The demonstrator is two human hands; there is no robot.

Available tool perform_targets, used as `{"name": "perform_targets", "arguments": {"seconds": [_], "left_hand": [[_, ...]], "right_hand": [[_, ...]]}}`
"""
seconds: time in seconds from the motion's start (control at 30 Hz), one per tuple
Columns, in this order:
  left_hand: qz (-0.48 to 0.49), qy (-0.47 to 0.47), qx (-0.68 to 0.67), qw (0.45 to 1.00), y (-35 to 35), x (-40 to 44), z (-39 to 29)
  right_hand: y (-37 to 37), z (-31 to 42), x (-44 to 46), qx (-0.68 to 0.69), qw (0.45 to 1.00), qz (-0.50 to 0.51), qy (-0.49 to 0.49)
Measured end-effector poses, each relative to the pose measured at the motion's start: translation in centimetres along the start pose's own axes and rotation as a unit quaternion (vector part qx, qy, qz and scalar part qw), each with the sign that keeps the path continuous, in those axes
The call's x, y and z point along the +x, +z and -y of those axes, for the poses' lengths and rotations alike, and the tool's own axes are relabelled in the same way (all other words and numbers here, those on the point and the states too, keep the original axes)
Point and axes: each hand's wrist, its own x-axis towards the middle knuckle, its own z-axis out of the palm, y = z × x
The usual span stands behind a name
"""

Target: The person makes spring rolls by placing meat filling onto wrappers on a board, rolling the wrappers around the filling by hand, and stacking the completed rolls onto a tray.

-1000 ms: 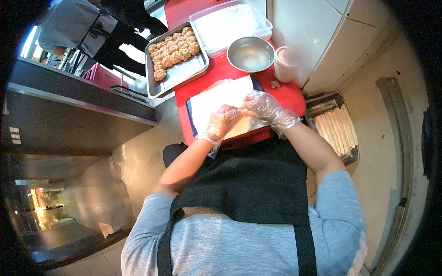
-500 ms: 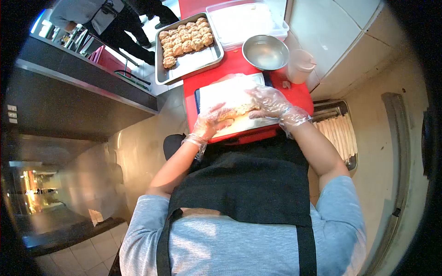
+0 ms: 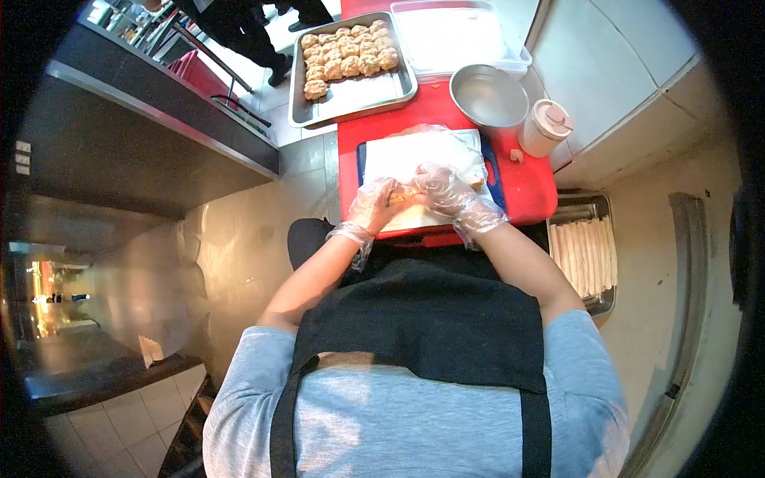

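Observation:
My left hand (image 3: 373, 209) and my right hand (image 3: 448, 194), both in clear plastic gloves, meet at the near side of a white board with blue edges (image 3: 492, 182). Between the curled fingers shows a small piece of pale orange food mixture (image 3: 406, 194), mostly covered by the hands. Both hands are closed on it. A whitish sheet or wrapper (image 3: 418, 151) covers much of the board; glare blurs its detail. Beyond, a metal tray (image 3: 351, 110) holds several rows of lumpy orange-brown balls (image 3: 351, 57).
On the red table (image 3: 530, 187) stand a metal bowl (image 3: 490, 95), a lidded plastic jug (image 3: 547, 127) and a clear plastic container (image 3: 450, 40). Pale rolled sticks (image 3: 584, 255) lie in a tray at the right. A person's dark-trousered legs (image 3: 239, 40) are at the upper left.
My hands have come closer together, and their fingers have curled in around the food mixture. The view has shifted slightly, so the table items appear further right.

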Motion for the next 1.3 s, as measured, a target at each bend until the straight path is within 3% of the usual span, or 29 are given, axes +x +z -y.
{"name": "perform_targets", "arguments": {"seconds": [0.13,0.23,0.27,0.33,0.43,0.57,0.67,0.73,0.87,0.97,1.17,1.3], "left_hand": [[0.000,-0.002,-0.047,0.999,-1.1,-0.4,0.1],[0.018,-0.030,-0.051,0.998,-1.5,-0.4,0.3],[0.030,-0.049,-0.051,0.997,-1.7,-0.4,0.2],[0.025,0.000,-0.063,0.998,-2.4,-0.5,0.1],[-0.034,0.034,-0.059,0.997,-1.3,-0.7,1.1],[-0.043,-0.013,-0.120,0.992,-1.7,-1.1,0.9],[-0.040,0.075,-0.071,0.994,-2.5,-1.3,1.4],[-0.045,0.067,-0.068,0.994,-1.7,-1.5,2.3],[-0.048,0.090,-0.060,0.993,-1.8,-1.6,3.1],[-0.125,0.121,-0.067,0.982,-1.7,-1.7,3.4],[-0.056,0.027,-0.134,0.989,-2.9,-2.1,3.0],[-0.005,0.036,-0.033,0.999,-3.4,-1.2,2.4]], "right_hand": [[1.8,-1.5,0.4,0.073,0.997,-0.009,-0.024],[1.3,0.5,0.6,0.197,0.977,-0.007,0.084],[1.7,0.4,0.7,0.179,0.981,-0.011,0.073],[2.5,-0.3,0.9,0.140,0.989,-0.021,0.049],[1.6,1.0,0.7,0.025,0.992,-0.093,-0.076],[2.7,1.0,1.0,0.011,0.995,-0.087,-0.039],[0.2,2.5,0.8,0.030,0.998,-0.051,-0.031],[0.8,2.5,0.7,0.003,1.000,-0.009,0.010],[1.3,2.7,0.6,-0.016,0.998,-0.053,-0.024],[0.5,3.1,0.9,0.030,0.994,-0.090,-0.053],[0.5,3.2,0.6,0.045,0.993,-0.098,-0.050],[-1.0,2.2,-0.5,0.056,0.991,-0.108,-0.058]]}}
